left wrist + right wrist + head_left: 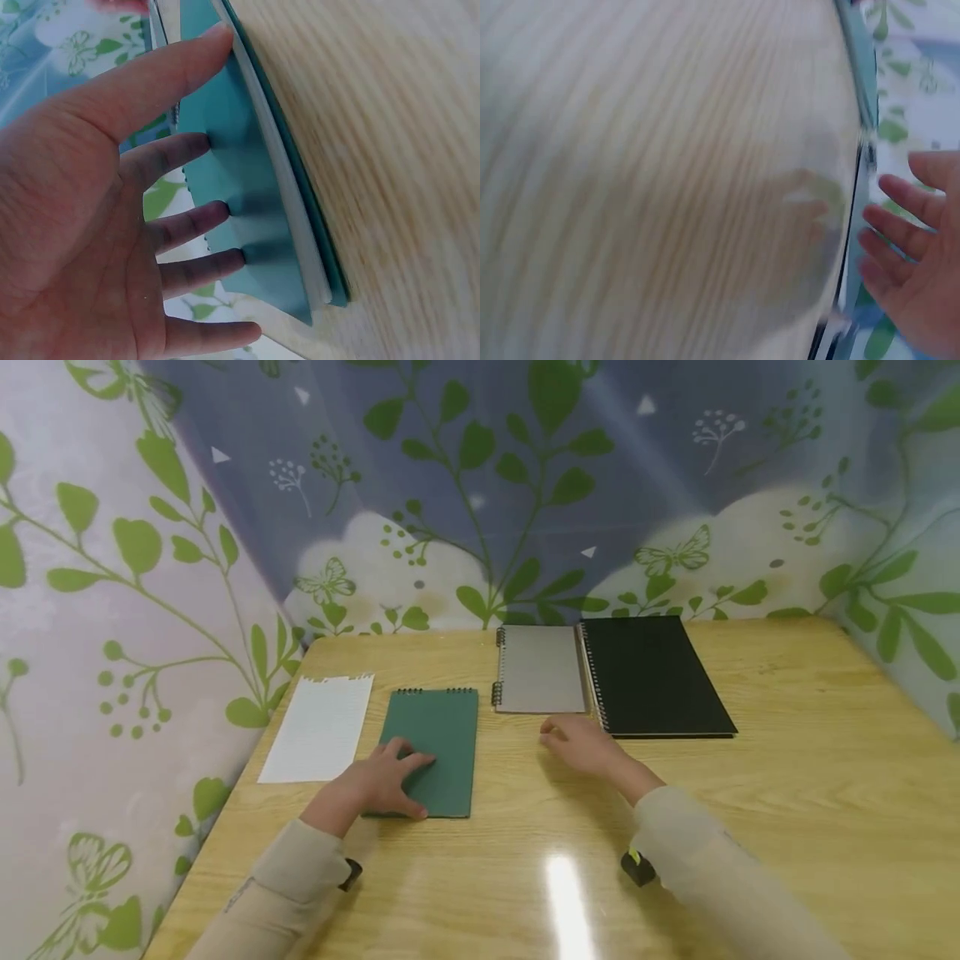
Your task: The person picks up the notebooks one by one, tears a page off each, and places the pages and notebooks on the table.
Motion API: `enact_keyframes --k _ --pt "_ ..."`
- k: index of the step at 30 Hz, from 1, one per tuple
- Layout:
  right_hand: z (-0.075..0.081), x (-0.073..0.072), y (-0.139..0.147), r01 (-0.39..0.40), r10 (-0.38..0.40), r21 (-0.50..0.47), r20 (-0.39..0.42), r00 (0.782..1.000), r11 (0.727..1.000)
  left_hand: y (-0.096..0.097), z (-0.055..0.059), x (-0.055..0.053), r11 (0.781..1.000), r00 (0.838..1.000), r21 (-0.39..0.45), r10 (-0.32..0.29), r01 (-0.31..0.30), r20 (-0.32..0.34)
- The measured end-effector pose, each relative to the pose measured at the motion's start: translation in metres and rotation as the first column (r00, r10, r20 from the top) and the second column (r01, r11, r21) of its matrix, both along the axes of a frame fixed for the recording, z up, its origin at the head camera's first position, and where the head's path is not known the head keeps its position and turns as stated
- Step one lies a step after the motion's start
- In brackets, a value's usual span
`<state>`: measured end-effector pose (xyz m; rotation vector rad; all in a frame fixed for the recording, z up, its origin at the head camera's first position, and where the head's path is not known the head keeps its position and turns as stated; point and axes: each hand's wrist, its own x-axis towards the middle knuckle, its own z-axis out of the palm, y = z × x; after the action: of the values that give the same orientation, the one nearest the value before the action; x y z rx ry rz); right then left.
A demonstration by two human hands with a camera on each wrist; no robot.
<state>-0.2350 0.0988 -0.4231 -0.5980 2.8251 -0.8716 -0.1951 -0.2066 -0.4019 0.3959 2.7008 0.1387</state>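
Observation:
A green spiral notepad point(442, 752), its coil at the far edge, lies closed on the wooden table. My left hand point(386, 778) rests on its cover with fingers spread, and in the left wrist view the thumb point(202, 64) touches the near edge of the cover. Over the table, just in front of a grey spiral notebook point(542, 670), hovers my right hand point(585, 747) with loosely bent fingers and nothing in them. To the right of the grey notebook is a larger black spiral notebook point(660, 677), close to that hand's wrist.
Left of the notepad lies a lined white sheet point(318, 727) with a torn top edge. The wooden table point(810, 827) meets walls covered in leaf-patterned cloth point(465, 527) at the back and both sides. A bright reflection shows on the tabletop near the front.

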Motion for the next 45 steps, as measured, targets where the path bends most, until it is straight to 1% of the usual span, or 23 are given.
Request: enact_keyframes --k 2,5,9,10,12,15,17,19,21,23,25,26,27,28,31,32,33,35,37,39,42,43,45 --pt "0.0 -0.003 0.014 0.07 -0.07 -0.047 -0.013 0.997 0.996 -0.001 0.0 -0.004 1.0 1.0 -0.004 0.007 -0.007 -0.001" --pt "0.002 -0.006 0.028 0.15 -0.153 -0.13 -0.011 0.988 0.98 -0.002 0.003 -0.01 1.0 1.0 -0.002 0.016 -0.015 0.011" --pt "0.004 -0.01 0.039 0.204 -0.202 -0.169 0.027 0.979 0.964 0.003 0.007 -0.015 1.0 0.999 0.015 0.025 -0.025 0.029" --pt "0.005 -0.011 0.041 0.212 -0.209 -0.169 0.037 0.977 0.963 0.006 0.008 -0.017 0.999 1.0 0.033 0.024 -0.024 0.021" --pt "0.007 -0.011 0.045 0.23 -0.219 -0.183 0.077 0.973 0.956 0.012 0.01 -0.021 0.996 1.0 0.088 0.017 -0.015 -0.022" --pt "0.012 -0.011 0.048 0.254 -0.225 -0.222 0.148 0.963 0.941 0.027 0.01 -0.032 0.976 0.992 0.219 0.022 0.006 -0.124" --pt "0.015 -0.013 0.045 0.268 -0.225 -0.24 0.191 0.955 0.933 0.037 0.008 -0.041 0.946 0.987 0.323 0.047 0.006 -0.156" --pt "0.016 -0.018 0.041 0.282 -0.227 -0.25 0.227 0.947 0.926 0.049 0.005 -0.053 0.898 0.984 0.44 0.094 -0.018 -0.152" --pt "0.017 -0.024 0.035 0.305 -0.241 -0.252 0.255 0.936 0.918 0.062 0.003 -0.065 0.835 0.981 0.545 0.162 -0.079 -0.106" --pt "0.016 -0.03 0.028 0.331 -0.263 -0.243 0.273 0.925 0.912 0.076 0.001 -0.076 0.771 0.974 0.621 0.222 -0.141 -0.054" --pt "0.014 -0.035 0.021 0.363 -0.303 -0.209 0.272 0.913 0.908 0.09 0.0 -0.085 0.72 0.961 0.662 0.276 -0.21 0.004" --pt "0.014 -0.037 0.018 0.382 -0.327 -0.183 0.272 0.905 0.906 0.096 -0.001 -0.088 0.705 0.956 0.669 0.292 -0.236 0.03" --pt "0.013 -0.039 0.015 0.396 -0.345 -0.159 0.273 0.898 0.905 0.102 -0.001 -0.089 0.692 0.952 0.675 0.299 -0.258 0.057" --pt "0.012 -0.04 0.012 0.407 -0.362 -0.132 0.271 0.892 0.904 0.107 -0.002 -0.091 0.685 0.95 0.675 0.302 -0.276 0.081" --pt "0.015 -0.043 0.006 0.423 -0.39 -0.062 0.282 0.877 0.904 0.119 -0.004 -0.092 0.642 0.933 0.684 0.308 -0.347 0.184" --pt "0.017 -0.044 0.005 0.417 -0.388 -0.046 0.286 0.876 0.908 0.122 -0.005 -0.093 0.632 0.927 0.683 0.315 -0.366 0.205" --pt "0.018 -0.045 0.004 0.404 -0.378 -0.034 0.293 0.878 0.914 0.125 -0.006 -0.093 0.617 0.917 0.683 0.327 -0.391 0.23" --pt "0.022 -0.047 0.004 0.374 -0.353 -0.007 0.312 0.882 0.927 0.129 -0.008 -0.095 0.6 0.899 0.676 0.358 -0.428 0.252" --pt "0.025 -0.049 0.006 0.346 -0.332 0.014 0.323 0.887 0.938 0.133 -0.01 -0.097 0.591 0.885 0.669 0.396 -0.451 0.246" --pt "0.027 -0.05 0.007 0.326 -0.322 0.042 0.327 0.889 0.944 0.137 -0.012 -0.1 0.574 0.867 0.667 0.432 -0.475 0.247" --pt "0.026 -0.052 0.008 0.346 -0.351 0.071 0.31 0.884 0.935 0.141 -0.013 -0.101 0.562 0.844 0.656 0.482 -0.504 0.235" --pt "0.025 -0.053 0.008 0.356 -0.363 0.079 0.302 0.881 0.931 0.142 -0.013 -0.102 0.566 0.835 0.645 0.503 -0.514 0.225" --pt "0.022 -0.054 0.007 0.375 -0.383 0.085 0.286 0.878 0.923 0.144 -0.013 -0.102 0.565 0.815 0.626 0.539 -0.538 0.214"
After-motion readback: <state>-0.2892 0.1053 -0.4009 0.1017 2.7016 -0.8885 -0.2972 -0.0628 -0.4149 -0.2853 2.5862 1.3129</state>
